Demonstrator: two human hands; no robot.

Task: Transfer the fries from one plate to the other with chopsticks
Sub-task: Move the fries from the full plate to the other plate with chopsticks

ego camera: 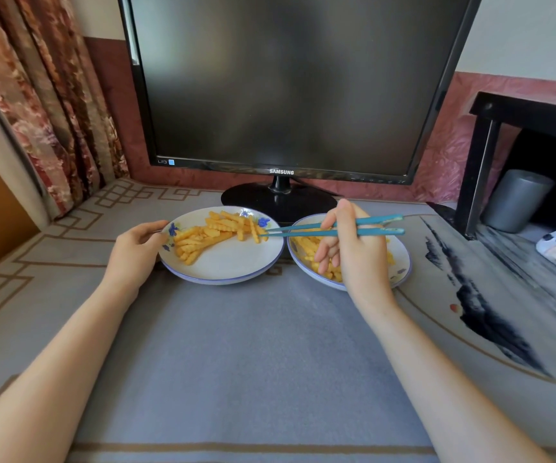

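While the left hand (136, 242) pinches the near-left rim of the left plate (223, 279) to steady it, the right hand (353, 248) hangs over the right plate (400, 262), its grip curled round a pair of teal chopsticks (330, 228). Both plates sit side by side on the cloth-covered bench (253, 345) in front of a dark monitor (286, 78), and their rims meet or nearly meet.

The chopsticks lie almost level across the view, thick ends to the right and tips to the left. They cross the join between the plates and come nearly together at the right end of the fries (209, 233) heaped on the left plate. Whether a fry is already caught between the tips is too fine to tell.

More fries, a second heap (303, 245), lie on the right plate, partly hidden under the right hand. Which plate is the source is therefore a judgement; the tips in the left heap suggest left to right.

The fries to be taken lie left of the right hand, at the far end of the sticks. Those nearest the tips stand roughly across the sticks' line, which should suit a pinch, while those farther left slant toward the left hand. The carry looks short: back to the right over the rims, to the plate already under the hand.
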